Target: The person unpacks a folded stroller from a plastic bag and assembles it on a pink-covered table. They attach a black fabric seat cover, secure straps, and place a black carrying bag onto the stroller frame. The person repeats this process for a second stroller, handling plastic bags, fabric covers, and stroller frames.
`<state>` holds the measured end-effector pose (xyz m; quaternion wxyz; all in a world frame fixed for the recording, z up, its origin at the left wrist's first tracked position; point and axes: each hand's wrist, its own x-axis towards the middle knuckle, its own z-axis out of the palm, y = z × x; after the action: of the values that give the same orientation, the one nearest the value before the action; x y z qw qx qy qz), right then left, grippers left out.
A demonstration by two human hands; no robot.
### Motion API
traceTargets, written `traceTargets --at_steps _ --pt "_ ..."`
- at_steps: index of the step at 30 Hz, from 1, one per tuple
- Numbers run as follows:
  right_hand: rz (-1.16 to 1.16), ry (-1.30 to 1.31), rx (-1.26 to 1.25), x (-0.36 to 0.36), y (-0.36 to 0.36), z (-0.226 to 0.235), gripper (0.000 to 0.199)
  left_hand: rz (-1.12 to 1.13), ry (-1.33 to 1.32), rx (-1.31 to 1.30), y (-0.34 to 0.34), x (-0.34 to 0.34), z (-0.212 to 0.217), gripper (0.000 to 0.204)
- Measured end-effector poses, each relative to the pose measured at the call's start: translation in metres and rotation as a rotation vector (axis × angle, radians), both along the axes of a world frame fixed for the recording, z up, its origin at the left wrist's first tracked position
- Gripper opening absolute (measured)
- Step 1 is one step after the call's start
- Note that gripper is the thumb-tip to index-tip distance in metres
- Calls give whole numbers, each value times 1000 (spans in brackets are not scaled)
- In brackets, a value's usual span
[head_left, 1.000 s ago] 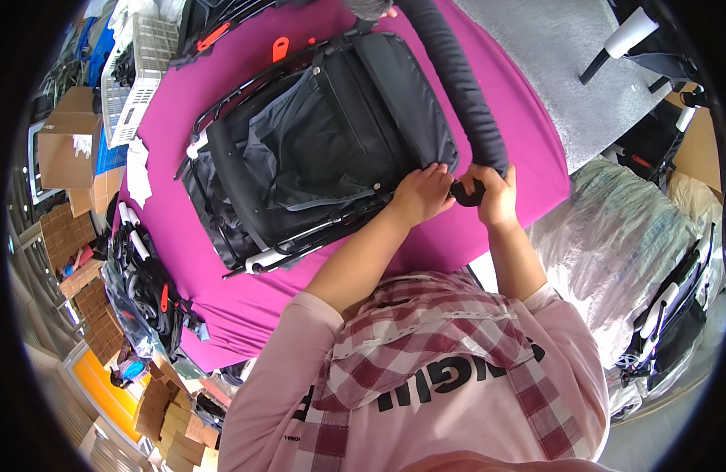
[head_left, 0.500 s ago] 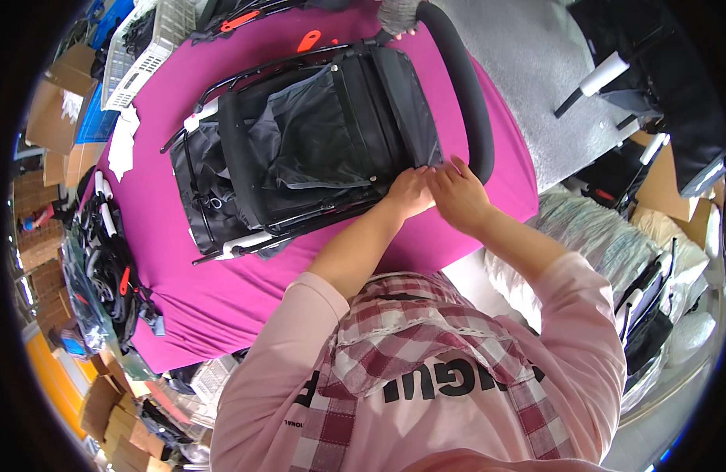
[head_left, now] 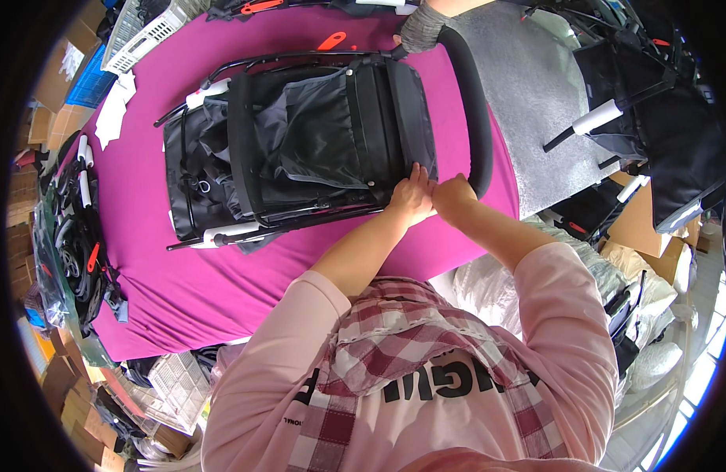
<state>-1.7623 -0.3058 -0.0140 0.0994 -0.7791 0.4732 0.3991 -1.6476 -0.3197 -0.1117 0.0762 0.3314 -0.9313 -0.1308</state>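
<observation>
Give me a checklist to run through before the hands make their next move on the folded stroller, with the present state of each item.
1. Left hand on the folded stroller: ok, it rests on the near edge of the black seat fabric.
2. Right hand in place: ok, it sits beside the left hand, near the curved black handlebar.
3. Stroller lying flat on the magenta table cover: ok.
4. What the fingers pinch: cannot tell, hidden by the hands.
5. Another person's hand, in a grey cuff, at the far end of the handlebar: not ok, close to the frame.
</observation>
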Motion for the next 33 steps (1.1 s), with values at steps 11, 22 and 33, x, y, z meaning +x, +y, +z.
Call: traceTargets --at_steps 11,22,33 --pt "-140 39 112 10 -9 -7 29 -41 -218 179 -3 -2 11 57" --pt "-143 51 262 13 -22 20 27 -81 -86 125 -4 1 -4 50" --pt "-112 63 225 6 -19 24 18 -88 -25 172 -9 4 10 41"
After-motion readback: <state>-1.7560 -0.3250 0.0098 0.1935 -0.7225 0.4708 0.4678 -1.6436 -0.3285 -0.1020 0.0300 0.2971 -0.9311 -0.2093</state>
